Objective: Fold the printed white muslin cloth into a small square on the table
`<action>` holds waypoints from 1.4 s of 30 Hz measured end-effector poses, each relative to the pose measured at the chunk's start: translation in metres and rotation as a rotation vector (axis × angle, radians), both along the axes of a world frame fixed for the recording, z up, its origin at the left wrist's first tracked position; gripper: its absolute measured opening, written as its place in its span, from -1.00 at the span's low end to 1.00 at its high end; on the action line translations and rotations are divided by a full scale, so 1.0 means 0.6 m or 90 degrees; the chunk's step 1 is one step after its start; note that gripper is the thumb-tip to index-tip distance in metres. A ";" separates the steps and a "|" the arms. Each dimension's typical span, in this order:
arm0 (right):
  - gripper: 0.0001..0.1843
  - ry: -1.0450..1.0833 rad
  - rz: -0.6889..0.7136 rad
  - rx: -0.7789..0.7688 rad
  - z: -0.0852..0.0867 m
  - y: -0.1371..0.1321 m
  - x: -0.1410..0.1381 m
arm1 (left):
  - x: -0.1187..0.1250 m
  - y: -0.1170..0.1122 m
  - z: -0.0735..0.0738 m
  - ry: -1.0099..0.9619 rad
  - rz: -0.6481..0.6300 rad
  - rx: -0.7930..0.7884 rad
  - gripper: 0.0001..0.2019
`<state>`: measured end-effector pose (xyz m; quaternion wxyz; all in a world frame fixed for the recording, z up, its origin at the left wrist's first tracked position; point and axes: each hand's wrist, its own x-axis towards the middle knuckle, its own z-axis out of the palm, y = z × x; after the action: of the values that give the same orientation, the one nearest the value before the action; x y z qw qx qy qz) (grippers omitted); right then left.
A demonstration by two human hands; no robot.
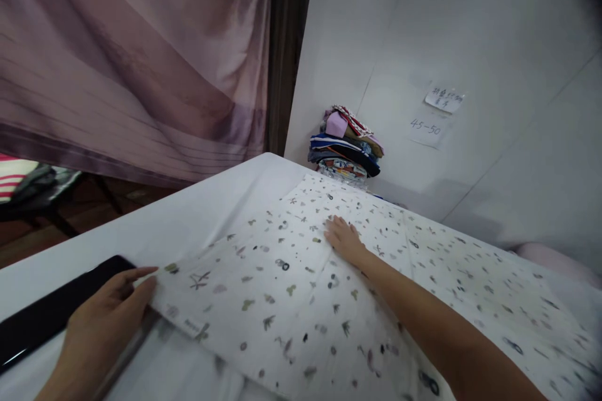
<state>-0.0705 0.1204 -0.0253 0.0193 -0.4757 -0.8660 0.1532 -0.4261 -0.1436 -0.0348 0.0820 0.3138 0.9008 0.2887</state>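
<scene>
The printed cloth point(291, 288), one piece of white fabric strewn with small dark and green motifs, is spread flat across the near and right part of the surface point(188, 219). Its near left corner is caught in the grip of the left hand point(106, 319), and its middle lies under the right hand point(343, 239). One mauve curtain point(132, 56) is hung at the upper left, beside a pale wall point(470, 25). The surface is covered in white, and its far corner is seen against that wall. One long black flat object point(51, 310) is laid on the surface at the left, just beside the left hand and partly hidden by it. One stack of folded clothes point(345, 147) is set at the far corner, well apart from both hands. The left grip is pressed together, the cloth's corner being pinched between thumb and fingers. The right grip is spread, palm down on the cloth. Two paper notes point(444, 99) are stuck to the wall, one above the other.
</scene>
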 end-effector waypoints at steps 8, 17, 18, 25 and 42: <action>-0.37 -0.165 -0.368 0.060 0.016 -0.041 0.266 | 0.033 0.013 0.049 -0.032 0.051 0.111 -0.79; -0.38 -0.143 -0.189 0.106 -0.022 -0.161 0.307 | 0.049 0.018 0.032 0.038 0.009 0.125 -0.71; -0.36 -0.150 -0.258 0.115 -0.020 -0.164 0.309 | 0.049 0.018 0.032 0.040 0.009 0.124 -0.72; -0.47 0.093 0.081 0.119 0.014 -0.330 0.194 | 0.052 0.018 0.031 0.044 -0.006 0.104 -0.71; -0.62 0.015 0.227 0.224 0.021 -0.458 0.111 | 0.219 -0.046 0.062 0.328 -0.826 0.156 -0.80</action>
<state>-0.0040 -0.1543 -0.0128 0.0842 -0.3032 -0.9492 0.0067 -0.2949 -0.1712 0.0021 -0.0145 0.8524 0.4839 0.1976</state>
